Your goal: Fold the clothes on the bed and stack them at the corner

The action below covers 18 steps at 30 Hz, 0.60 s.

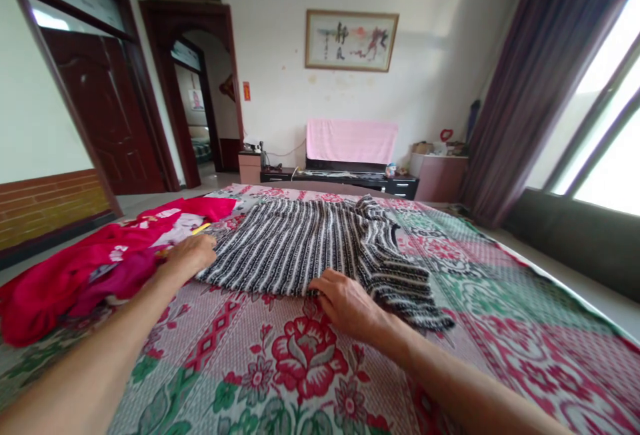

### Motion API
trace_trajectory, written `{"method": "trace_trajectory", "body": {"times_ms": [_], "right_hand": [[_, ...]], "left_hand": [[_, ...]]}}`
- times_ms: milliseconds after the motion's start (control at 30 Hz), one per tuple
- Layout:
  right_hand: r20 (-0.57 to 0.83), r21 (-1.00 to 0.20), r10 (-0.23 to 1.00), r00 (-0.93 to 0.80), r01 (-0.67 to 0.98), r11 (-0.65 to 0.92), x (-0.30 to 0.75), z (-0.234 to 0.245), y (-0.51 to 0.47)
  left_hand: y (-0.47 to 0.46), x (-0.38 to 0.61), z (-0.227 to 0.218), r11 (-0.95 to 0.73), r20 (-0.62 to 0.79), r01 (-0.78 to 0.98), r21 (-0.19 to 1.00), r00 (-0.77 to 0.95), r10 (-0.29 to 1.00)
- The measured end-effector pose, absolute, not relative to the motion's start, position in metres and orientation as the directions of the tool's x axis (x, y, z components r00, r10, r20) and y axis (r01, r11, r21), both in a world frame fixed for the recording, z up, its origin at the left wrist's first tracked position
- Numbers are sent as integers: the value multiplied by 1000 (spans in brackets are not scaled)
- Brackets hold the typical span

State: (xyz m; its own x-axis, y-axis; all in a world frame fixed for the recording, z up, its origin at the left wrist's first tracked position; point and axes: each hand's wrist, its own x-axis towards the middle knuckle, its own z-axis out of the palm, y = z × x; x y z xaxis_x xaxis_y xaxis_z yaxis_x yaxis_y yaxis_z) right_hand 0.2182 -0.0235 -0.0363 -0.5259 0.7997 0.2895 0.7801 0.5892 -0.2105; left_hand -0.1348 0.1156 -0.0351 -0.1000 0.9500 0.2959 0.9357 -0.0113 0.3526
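Observation:
A black-and-white striped knit sweater (295,242) lies spread on a flowered cloth (310,362), its hem to the left and one sleeve reaching toward the lower right. At the left end of the hem, my left hand (195,253) is closed on the sweater's corner; the fingertips are partly hidden. My right hand (343,295) pinches the sweater's near edge, close to the middle, with its fingers curled over the knit. Left of the sweater, beside my left forearm, is a heap of red and magenta clothes (125,248).
Beyond the cloth stands a low black cabinet (400,186) with a pink cover (350,140) draped over something on it. A purple curtain (530,82) hangs by the window at right. Dark red doors (100,102) are on the left.

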Motion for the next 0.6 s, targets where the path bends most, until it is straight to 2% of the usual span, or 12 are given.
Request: {"method": "trace_trajectory", "body": {"times_ms": [67,100,200,300,400,500,600], "right_hand": [[313,-234,791,-526,765,601,221,-33,-22],[322,-243,793,-517,765,597,223,-30,-20],[366,-233,811,-457,799,555,239,-14,-12],[356,-191,864,-357,877,441,268,6,-4],[131,-136,933,-335,926,351,299,26,-6],[-111,-100,940,-322,945,312,317,37,-14],[-174,-72,944,-279,960,270,317,36,-22]], "left_hand": [[106,-120,-32,101,270,975,198,-153,951],[103,-113,-30,94,297,987,132,-130,946],[100,-90,-24,-150,425,987,57,112,898],[95,-59,-20,-423,458,893,151,316,831],[83,-26,-23,-634,419,724,273,504,755],[67,-1,-32,-749,390,594,294,641,661],[58,7,-44,-802,391,539,256,701,596]]}}
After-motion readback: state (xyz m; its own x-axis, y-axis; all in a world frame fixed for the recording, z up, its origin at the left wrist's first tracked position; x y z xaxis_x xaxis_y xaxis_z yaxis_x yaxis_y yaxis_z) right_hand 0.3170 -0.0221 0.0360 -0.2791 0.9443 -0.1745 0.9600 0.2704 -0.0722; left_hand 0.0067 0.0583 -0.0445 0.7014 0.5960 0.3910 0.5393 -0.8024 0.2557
